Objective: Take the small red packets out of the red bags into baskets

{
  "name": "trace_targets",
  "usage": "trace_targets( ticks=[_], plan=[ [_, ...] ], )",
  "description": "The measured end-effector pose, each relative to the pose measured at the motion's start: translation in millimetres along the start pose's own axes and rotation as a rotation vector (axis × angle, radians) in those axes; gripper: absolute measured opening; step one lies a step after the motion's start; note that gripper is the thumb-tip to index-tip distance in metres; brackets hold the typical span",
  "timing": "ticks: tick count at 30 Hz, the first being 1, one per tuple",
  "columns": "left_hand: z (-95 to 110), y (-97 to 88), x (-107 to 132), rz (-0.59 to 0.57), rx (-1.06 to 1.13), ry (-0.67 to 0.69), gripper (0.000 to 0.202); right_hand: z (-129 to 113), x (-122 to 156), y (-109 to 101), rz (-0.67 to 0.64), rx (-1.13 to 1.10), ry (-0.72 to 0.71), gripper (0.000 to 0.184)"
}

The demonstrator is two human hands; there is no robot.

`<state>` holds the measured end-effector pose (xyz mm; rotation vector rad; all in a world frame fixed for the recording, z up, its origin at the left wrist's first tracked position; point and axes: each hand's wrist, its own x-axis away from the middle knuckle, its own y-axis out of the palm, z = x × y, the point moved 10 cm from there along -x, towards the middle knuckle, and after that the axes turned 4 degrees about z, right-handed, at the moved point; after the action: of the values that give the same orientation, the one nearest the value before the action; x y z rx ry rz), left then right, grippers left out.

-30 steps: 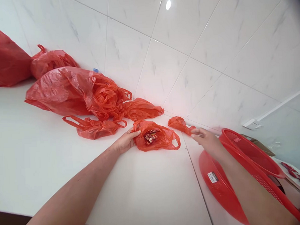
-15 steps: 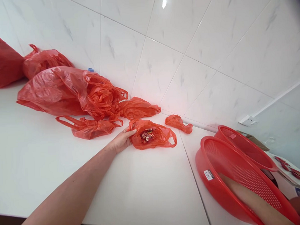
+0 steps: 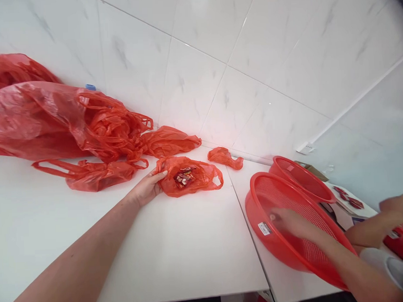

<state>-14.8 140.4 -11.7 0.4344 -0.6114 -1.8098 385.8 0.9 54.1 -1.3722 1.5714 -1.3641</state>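
Left hand [image 3: 145, 189]: loosely open, resting on thin red plastic bag [image 3: 203, 182], left of basket, no firm hold | right hand [image 3: 291, 222]: open, holding nothing, over tilted red mesh plastic basket [image 3: 252, 202] | risk: pressing its rim could tip basket

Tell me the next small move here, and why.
Probably the left hand should take hold of the red plastic bag, since its fingertips are right at the bag's edge and wrapped packets show inside. The right hand is occupied at the red mesh basket.
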Motion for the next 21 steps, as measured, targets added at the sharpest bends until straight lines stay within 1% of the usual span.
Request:
trace_targets(
  ticks=[4, 7, 9, 12, 14, 15, 17, 19, 21],
  plan=[
    [0.5, -0.1, -0.4, 0.009, -0.010, -0.002, 0.037, 1.1, -3.6, -10.8, -0.033, -0.029, -0.022, 0.016],
    [1.5, 1.5, 0.1, 0.004, -0.010, 0.001, 0.037, 0.5, -2.4, -13.1, -0.047, -0.082, -0.039, 0.020],
    [1.2, 1.4, -0.1, 0.003, -0.013, 0.001, 0.037, -2.2, -1.9, -22.7, 0.010, -0.132, -0.034, 0.025],
    [-0.7, -1.2, -0.8, 0.016, -0.008, -0.010, 0.037, -13.9, 0.5, -50.8, 0.173, -0.206, 0.002, 0.031],
    [-1.4, -1.1, -0.7, 0.011, -0.005, -0.017, 0.037, -32.2, 3.4, -68.2, 0.249, -0.258, 0.000, 0.032],
    [-1.3, 0.1, -0.3, 0.001, -0.006, -0.018, 0.038, -44.9, 4.5, -74.0, 0.263, -0.281, -0.016, 0.032],
    [0.1, 3.3, 0.9, -0.021, -0.008, -0.014, 0.039, -74.7, 3.9, -76.9, 0.242, -0.331, -0.070, 0.032],
    [1.2, 6.8, 2.0, -0.045, -0.007, -0.010, 0.040, -107.4, -1.4, -65.8, 0.153, -0.411, -0.135, 0.031],
    [1.0, 7.9, 2.3, -0.053, 0.000, -0.011, 0.041, -138.6, -11.3, -44.5, 0.041, -0.490, -0.178, 0.031]
  ],
)
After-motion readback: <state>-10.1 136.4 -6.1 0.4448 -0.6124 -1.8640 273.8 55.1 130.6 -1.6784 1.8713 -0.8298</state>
